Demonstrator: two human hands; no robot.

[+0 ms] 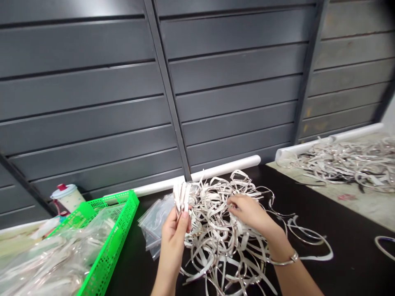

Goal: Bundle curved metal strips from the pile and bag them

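Note:
My left hand [176, 225] is wrapped round a small bundle of white and silvery strips [181, 197], held upright. My right hand [247, 210], with a bangle on the wrist, reaches over the right side of a large tangled pile of similar curved strips [219, 238]. Its fingers are bent at the pile, and whether they grip a strip is too small to tell. Just left of the bundle, clear plastic bags [157, 220] lie on the black tabletop [345, 246].
A green basket [114, 242] with bagged strips [58, 259] stands at the left, a lidded cup [68, 198] behind it. More strips [348, 160] lie on a pale surface at the right. White tubes [228, 167] run along the grey slatted wall [237, 65].

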